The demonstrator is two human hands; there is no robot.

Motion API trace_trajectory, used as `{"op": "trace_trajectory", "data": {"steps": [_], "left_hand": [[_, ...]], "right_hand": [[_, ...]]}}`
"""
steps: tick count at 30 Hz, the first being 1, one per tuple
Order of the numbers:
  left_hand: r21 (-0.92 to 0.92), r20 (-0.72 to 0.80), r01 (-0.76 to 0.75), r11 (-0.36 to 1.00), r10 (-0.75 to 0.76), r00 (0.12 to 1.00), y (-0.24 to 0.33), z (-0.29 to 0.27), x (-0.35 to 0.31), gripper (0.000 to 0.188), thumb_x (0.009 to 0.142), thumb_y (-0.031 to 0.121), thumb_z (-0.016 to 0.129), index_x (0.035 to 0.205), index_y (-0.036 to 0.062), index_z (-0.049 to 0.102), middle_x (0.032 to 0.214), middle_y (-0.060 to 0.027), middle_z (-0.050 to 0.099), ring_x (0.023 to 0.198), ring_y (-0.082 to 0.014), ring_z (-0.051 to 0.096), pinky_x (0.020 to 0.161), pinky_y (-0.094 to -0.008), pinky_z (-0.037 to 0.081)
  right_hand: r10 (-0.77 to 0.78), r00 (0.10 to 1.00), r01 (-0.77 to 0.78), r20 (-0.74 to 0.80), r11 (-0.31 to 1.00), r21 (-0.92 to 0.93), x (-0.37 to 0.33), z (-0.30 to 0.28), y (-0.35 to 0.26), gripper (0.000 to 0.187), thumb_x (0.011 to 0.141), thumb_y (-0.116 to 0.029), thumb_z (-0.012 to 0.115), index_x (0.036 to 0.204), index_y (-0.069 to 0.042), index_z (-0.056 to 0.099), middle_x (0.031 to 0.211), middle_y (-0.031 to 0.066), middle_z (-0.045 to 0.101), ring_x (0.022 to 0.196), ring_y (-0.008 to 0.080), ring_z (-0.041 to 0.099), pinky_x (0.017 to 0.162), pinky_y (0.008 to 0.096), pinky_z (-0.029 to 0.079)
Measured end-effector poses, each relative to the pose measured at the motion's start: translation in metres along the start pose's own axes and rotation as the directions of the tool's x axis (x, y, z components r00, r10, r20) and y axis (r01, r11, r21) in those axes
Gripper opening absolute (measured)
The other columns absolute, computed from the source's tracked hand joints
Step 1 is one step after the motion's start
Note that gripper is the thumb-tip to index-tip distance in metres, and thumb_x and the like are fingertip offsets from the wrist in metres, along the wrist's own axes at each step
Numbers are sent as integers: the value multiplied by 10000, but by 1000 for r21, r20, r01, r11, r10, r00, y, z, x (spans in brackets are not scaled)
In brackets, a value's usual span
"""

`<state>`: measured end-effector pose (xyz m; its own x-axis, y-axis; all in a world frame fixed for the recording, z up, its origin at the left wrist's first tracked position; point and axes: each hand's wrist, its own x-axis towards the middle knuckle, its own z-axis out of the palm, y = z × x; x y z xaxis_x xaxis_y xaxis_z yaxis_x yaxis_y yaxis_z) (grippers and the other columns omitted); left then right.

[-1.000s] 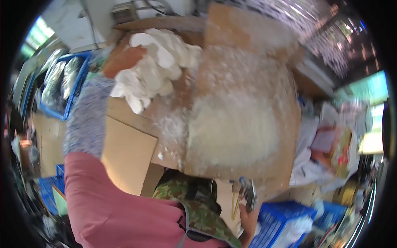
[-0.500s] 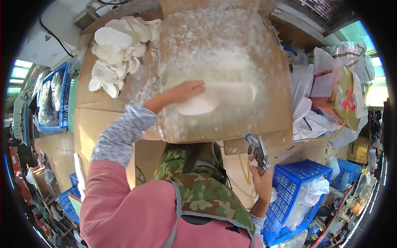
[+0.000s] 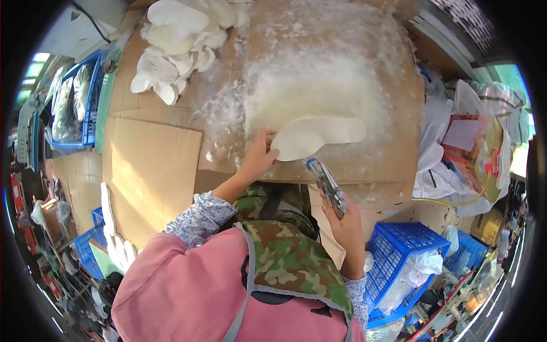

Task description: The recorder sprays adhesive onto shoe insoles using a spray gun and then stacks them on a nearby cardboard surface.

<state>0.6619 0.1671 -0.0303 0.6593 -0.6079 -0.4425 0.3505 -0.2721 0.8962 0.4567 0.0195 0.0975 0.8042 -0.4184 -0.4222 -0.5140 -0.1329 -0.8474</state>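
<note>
Near the centre of the frame the left hand (image 3: 257,158) rests on the cardboard-covered table (image 3: 154,171), its fingers bent and pinching the near end of a white insole (image 3: 316,135). The insole lies flat on the board, its long side running toward the right of the frame, just below a wide patch of white fluff (image 3: 319,85) that covers the upper middle of the table.

Just below and right of the insole, the right hand (image 3: 345,225) is closed around the handle of a metal spray gun (image 3: 326,181), whose nozzle points up toward the insole's near edge without touching it.

In the upper left a pile of white insoles (image 3: 176,40) sits on the cardboard. A blue crate (image 3: 399,245) with white bags stands at the lower right, and another blue crate (image 3: 88,108) at the far left.
</note>
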Motion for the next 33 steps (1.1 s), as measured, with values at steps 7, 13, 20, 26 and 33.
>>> {"op": "trace_trajectory", "data": {"steps": [7,13,20,26,33], "left_hand": [[-34,2,62,997,-62,998,-3,-2,0,385,843,-30,532,1201,17,398,976,-112,563,757,-140,595,602,-258,517],[20,15,-32,999,32,999,-11,-4,1,377,816,-77,511,1171,8,416,1008,-114,583,762,-141,598,634,-266,516],[-36,20,-48,998,49,999,-18,-6,4,385,813,-86,508,1178,7,429,1028,-108,570,835,-152,592,669,-274,518],[-75,25,2,997,0,1000,-13,-6,3,400,824,-96,507,1201,6,422,1028,-104,565,821,-151,592,672,-272,517],[-107,50,-29,994,35,998,-6,-5,1,411,820,-95,507,1208,9,419,1011,-98,557,799,-145,588,670,-269,513]], "right_hand": [[-7,998,13,64,995,-94,9,16,-15,365,835,-29,617,1187,-1,523,995,167,660,923,308,637,815,349,479],[12,997,-2,81,992,-125,13,23,-26,334,840,-48,626,1154,-9,521,922,187,648,874,340,638,774,368,480],[70,997,-60,40,974,-219,19,19,-33,276,870,-83,609,1132,-36,534,862,175,628,763,326,615,698,358,478],[7,997,-23,-73,977,-210,21,10,-27,270,876,-86,607,1132,-37,538,829,138,627,711,244,609,662,325,474],[-15,991,-18,-136,972,-234,22,-4,-24,255,877,-70,594,1121,-22,541,793,116,619,692,212,597,647,317,468]]}}
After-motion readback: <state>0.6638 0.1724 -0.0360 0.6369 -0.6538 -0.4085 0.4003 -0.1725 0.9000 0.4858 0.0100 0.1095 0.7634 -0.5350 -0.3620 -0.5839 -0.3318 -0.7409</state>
